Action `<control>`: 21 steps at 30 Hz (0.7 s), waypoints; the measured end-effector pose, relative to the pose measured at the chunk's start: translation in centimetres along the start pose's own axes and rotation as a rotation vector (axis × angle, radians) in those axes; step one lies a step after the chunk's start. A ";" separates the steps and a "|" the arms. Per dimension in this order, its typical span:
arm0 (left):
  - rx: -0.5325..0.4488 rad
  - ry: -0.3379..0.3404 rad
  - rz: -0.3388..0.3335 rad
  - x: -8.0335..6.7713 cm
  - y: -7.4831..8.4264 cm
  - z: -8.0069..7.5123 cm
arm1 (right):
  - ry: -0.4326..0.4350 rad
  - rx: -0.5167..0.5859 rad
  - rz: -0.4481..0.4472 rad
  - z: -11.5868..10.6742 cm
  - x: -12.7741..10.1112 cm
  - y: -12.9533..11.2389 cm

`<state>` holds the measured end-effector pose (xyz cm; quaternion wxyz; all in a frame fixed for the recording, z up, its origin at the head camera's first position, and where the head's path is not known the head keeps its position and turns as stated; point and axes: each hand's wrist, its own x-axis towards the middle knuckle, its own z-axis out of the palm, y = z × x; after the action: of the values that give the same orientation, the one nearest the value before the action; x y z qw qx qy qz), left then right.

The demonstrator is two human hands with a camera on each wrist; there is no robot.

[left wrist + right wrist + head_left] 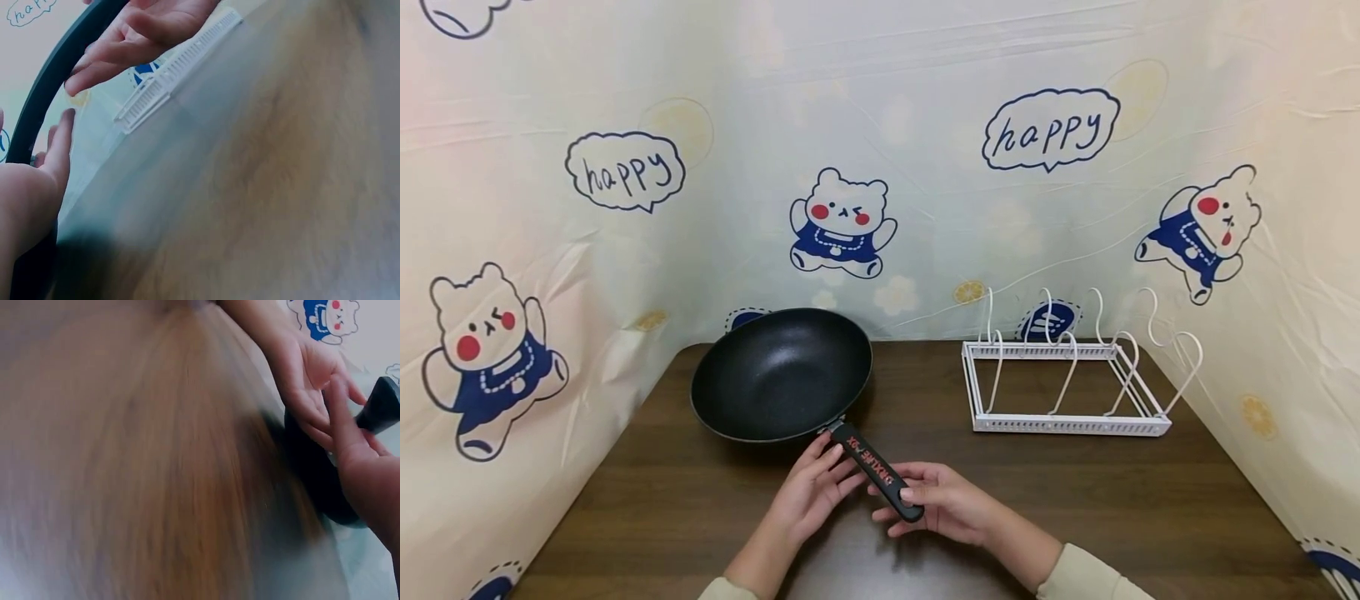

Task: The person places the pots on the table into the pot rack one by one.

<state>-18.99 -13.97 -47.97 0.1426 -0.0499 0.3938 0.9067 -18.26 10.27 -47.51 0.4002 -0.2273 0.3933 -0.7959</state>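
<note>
A black wok (782, 375) is at the left of the table in the head view, its hollow facing up and its dark handle (876, 467) with red lettering pointing toward me. My right hand (943, 504) pinches the handle's end, thumb on top and fingers below. Close to the wok's rim, my left hand (812, 492) touches the handle's base with nearly straight fingers, some passing beneath it. The left wrist view shows the handle (47, 78) as a dark curved bar between both hands. Much of the wok (319, 475) is hidden behind the hands in the right wrist view.
A white rack (1071, 425) with several curved wire dividers stands on the right side of the brown wooden table (1060, 517). Behind and along both sides hangs a pale cloth (925, 83) printed with cartoon bears and the word "happy".
</note>
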 end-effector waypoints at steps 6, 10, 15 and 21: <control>-0.036 0.019 0.064 0.5 -0.6 0.8 | -0.028 0.093 0.007 0.3 0.1 0.2; -0.030 -0.001 0.081 0.6 -1.1 0.8 | -0.006 0.101 0.025 0.2 0.0 0.7; 0.013 -0.009 0.099 0.4 -1.3 0.7 | -0.004 0.114 0.020 0.0 -0.2 1.7; 0.042 0.013 0.063 0.1 -1.3 0.9 | 0.028 0.115 0.029 -0.2 -0.7 2.5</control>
<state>-18.63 -12.42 -48.27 0.1123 -0.0404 0.4150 0.9020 -16.81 10.03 -49.64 0.4187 -0.1871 0.3556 -0.8144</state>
